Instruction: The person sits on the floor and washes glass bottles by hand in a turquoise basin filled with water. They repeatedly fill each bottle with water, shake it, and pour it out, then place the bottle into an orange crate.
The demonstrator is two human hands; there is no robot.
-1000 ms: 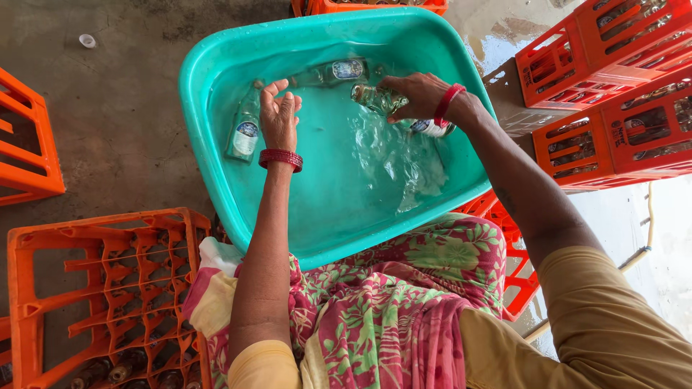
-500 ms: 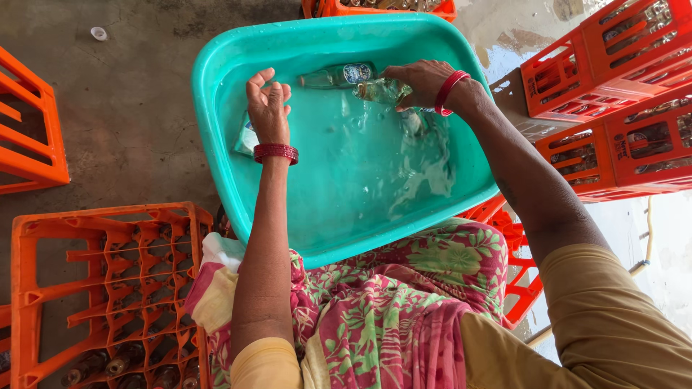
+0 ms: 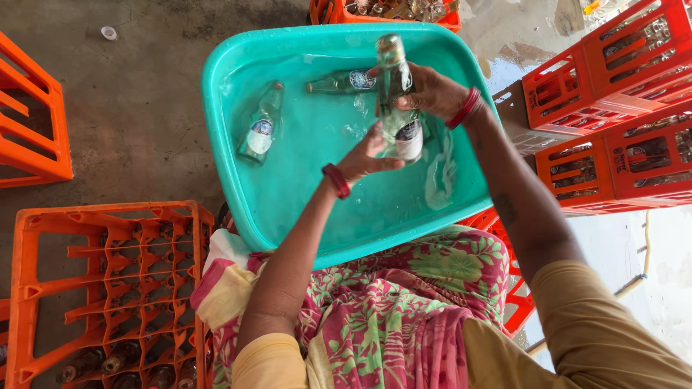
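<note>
A clear glass bottle (image 3: 397,94) with a label stands upright above the water in a turquoise plastic tub (image 3: 231,180). My right hand (image 3: 432,94) grips its upper body from the right. My left hand (image 3: 367,157) holds its lower part near the label. Both wrists wear red bangles. Two more glass bottles float in the tub: one bottle (image 3: 261,132) at the left, tilted, and one bottle (image 3: 340,81) lying near the far wall.
An orange bottle crate (image 3: 94,288) with several dark bottles stands at my left knee. Another orange crate (image 3: 32,122) is at far left. Red crates (image 3: 613,108) are stacked at right, one more orange crate (image 3: 389,11) behind the tub. Wet concrete floor around.
My right hand lifted a bottle out of the water and stood it upright. My left hand moved right from the floating bottle and took hold of the lifted bottle's lower part.
</note>
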